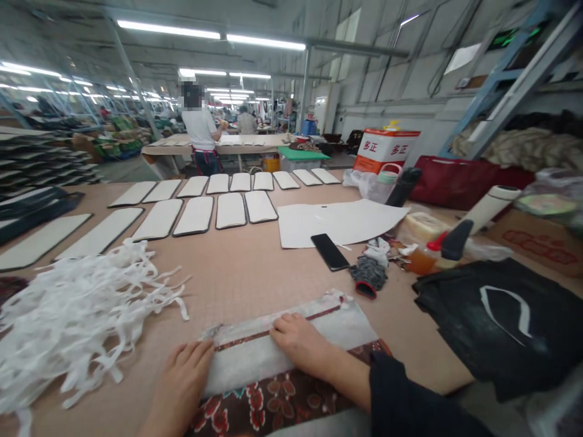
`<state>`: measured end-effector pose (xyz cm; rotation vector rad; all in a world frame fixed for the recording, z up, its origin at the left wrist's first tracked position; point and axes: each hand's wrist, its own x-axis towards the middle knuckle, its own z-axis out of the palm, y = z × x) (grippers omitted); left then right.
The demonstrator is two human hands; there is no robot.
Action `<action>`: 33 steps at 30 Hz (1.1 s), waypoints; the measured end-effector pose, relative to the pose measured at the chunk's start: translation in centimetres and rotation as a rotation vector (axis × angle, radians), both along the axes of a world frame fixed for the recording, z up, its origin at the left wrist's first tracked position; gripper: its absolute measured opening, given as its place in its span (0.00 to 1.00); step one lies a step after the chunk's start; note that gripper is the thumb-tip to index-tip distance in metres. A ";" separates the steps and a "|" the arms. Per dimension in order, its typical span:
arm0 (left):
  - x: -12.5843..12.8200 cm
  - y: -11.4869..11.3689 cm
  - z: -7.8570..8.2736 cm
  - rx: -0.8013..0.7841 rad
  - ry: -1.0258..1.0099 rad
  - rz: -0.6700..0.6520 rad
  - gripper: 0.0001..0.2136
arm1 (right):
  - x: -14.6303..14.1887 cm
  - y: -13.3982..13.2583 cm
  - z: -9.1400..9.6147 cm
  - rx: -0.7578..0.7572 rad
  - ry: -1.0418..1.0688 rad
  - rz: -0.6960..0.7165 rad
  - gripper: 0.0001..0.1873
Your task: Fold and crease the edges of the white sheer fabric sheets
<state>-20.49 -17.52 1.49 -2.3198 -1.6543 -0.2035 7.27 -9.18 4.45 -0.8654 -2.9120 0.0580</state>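
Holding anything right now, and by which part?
No clear grip: the right hand lies flat on the white fabric strip, the left hand against its left end.

A large garment factory floor is shown. Long rows of tube lights [168, 29] are hung under a high ceiling, far ahead of the right hand [303, 346]. Beyond that hand, white fabric-covered panels [230, 209] are laid out in rows on a long work table [255, 273]. White strips [77, 321] are heaped left of the left hand [180, 388], and further work tables [214, 144] are attended by co-workers [198, 128] in the distance.
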 end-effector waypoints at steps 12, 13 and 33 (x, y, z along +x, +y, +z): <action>7.4 3.6 1.7 -0.125 -0.151 -0.027 0.14 | 9.7 2.9 2.1 -0.351 0.106 -0.402 0.04; 7.5 3.6 1.6 -0.117 -0.171 -0.028 0.13 | 10.1 2.3 2.3 -0.365 0.146 -0.402 0.05; 12.8 6.3 6.0 -0.489 -0.139 0.057 0.13 | 7.4 2.8 0.7 -0.159 0.139 -0.332 0.10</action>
